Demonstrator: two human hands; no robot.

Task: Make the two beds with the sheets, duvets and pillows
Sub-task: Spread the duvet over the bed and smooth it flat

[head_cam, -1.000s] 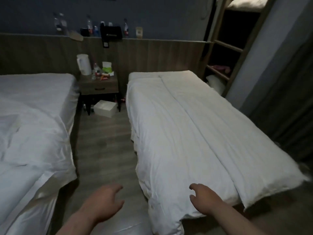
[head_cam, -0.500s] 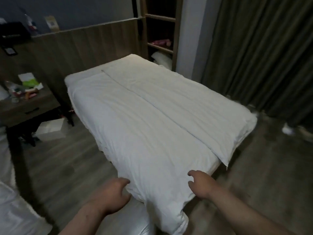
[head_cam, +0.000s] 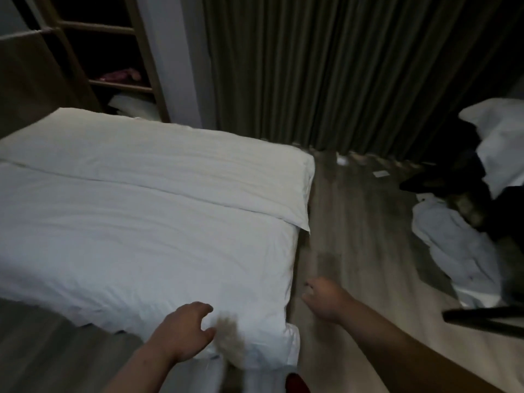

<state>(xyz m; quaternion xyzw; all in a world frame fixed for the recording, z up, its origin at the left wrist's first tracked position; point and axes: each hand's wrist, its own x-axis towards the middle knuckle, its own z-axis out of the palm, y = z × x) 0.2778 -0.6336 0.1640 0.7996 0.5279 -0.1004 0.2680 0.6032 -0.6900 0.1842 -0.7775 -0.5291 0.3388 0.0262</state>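
One bed (head_cam: 85, 285) in view: duvet (head_cam: 147, 222) spread flat to foot edge, folded lengthwise. Left hand (head_cam: 184, 333) at foot corner, fingers loosely curled, touching duvet, not gripping. Right hand (head_cam: 323, 299) over floor, half-open, empty. Pillows (head_cam: 499, 143) still off bed, far right; placement pending.

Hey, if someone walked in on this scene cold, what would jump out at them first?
The white duvet fills the left of the view, folded lengthwise along the bed, bright against the dim room. Both hands reach at its near corner: the left hand over the edge, the right hand open above the floor beside it. At far right, a heap of white linen lies on the floor before the dark curtain.
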